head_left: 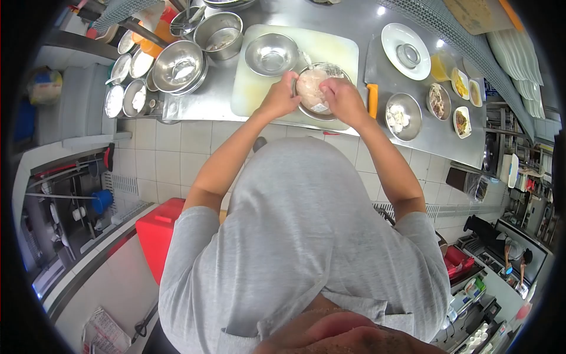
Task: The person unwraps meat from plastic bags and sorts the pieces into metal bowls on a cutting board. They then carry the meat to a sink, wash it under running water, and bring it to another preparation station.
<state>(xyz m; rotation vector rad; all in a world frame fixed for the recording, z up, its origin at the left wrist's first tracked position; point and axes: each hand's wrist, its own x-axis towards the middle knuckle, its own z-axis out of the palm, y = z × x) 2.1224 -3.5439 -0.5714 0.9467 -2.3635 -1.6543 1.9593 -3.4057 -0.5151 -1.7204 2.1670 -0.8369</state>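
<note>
A clear plastic bag of pale pinkish food (311,87) sits in a metal bowl (323,117) on the white cutting board (250,97). At the bag's left side, my left hand (282,96) is closed, its fingertips gripping the plastic by the bowl's rim. My right hand (344,101) pinches the bag on the right with thumb and fingers. What the bag holds cannot be made out exactly. Beside it on the board stands a shiny metal bowl (272,54). An orange-handled knife (372,100) lies just right of the board.
Stacked metal bowls (177,66) and a deep metal pot (219,36) stand at left. On the right are a white oval plate (392,35), a bowl of white pieces (398,117), a bowl of meat-like strips (438,101) and several small dishes. Another person (514,251) is at far right.
</note>
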